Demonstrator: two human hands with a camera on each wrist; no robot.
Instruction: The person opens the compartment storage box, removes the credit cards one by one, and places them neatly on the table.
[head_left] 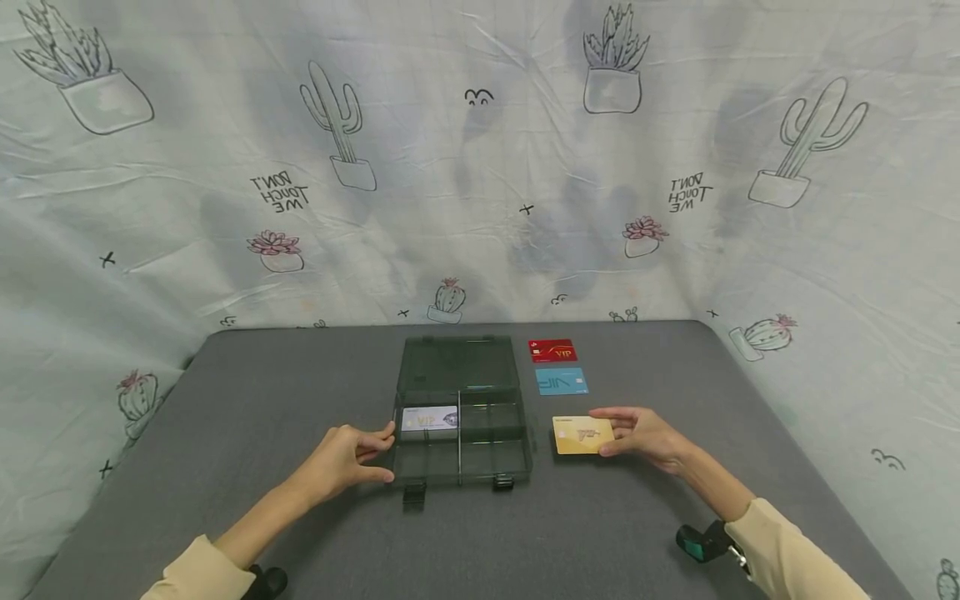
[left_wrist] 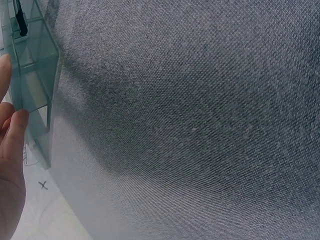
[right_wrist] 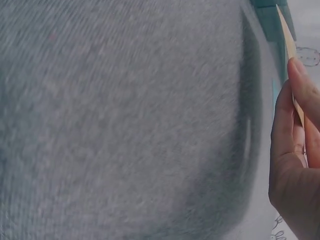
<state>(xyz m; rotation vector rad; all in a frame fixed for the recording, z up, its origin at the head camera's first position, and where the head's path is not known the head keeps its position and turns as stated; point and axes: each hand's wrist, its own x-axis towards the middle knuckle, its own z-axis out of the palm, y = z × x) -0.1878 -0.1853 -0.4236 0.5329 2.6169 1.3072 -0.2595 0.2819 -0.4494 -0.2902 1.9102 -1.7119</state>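
Observation:
My right hand pinches a gold card between thumb and fingers, raised a little over the table to the right of the box. The same card appears nearly edge-on in the right wrist view. At the left, my left hand touches the side of a see-through dark green plastic box with thumb and fingertips spread along its wall. The box's lid lies folded back. A silver VIP card lies in the back left compartment. In the left wrist view, only part of the left hand shows.
A red VIP card and a blue VIP card lie right of the box, behind the gold one. Two black latches, one a left latch, stick out at the box's front. Grey cloth covers the table; a printed curtain hangs behind.

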